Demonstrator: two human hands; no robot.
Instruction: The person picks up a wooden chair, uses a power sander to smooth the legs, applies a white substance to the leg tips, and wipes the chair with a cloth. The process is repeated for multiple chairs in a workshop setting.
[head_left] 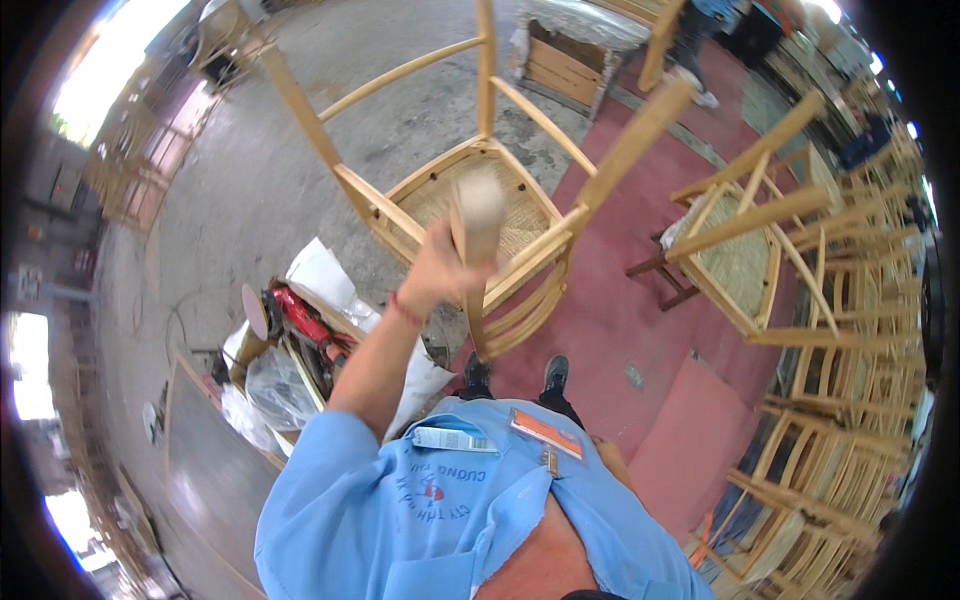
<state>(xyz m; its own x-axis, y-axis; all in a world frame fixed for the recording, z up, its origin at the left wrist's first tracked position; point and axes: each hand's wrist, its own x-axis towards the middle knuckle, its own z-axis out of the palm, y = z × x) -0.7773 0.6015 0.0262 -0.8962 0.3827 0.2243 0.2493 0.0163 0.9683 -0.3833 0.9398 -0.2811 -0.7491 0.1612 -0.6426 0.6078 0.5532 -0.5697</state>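
grey concrete floor (240,150), stained and scuffed, spreads from nine to twelve o'clock, meeting a dull red floor area (610,350) that runs from one o'clock round to five. bright openings (110,70) glare at ten, with more at nine and eight. stacked wooden chairs (850,370) crowd the rim from three to four o'clock, and another person (695,45) is partly in view at one, beyond a carton (565,70) with a pale wrapped top.

the chair (420,205) being handled is at twelve o'clock, upturned, its pale, smooth wooden legs pointing up and its woven seat showing its underside inside a squared frame with dark fixings. curved back slats bow below it, near the dark shoes (556,372).

the left hand (445,270), a red band at its wrist, is closed around one rounded leg, whose end is blurred. the right hand is hidden; only a bit of that arm shows beside the light blue shirt (440,540), so i cannot tell its grip.

at nine o'clock lie a red power tool (305,318), a round disc (256,310) and crumpled clear plastic (280,388). a second woven-seat chair (735,262) tilts at three.
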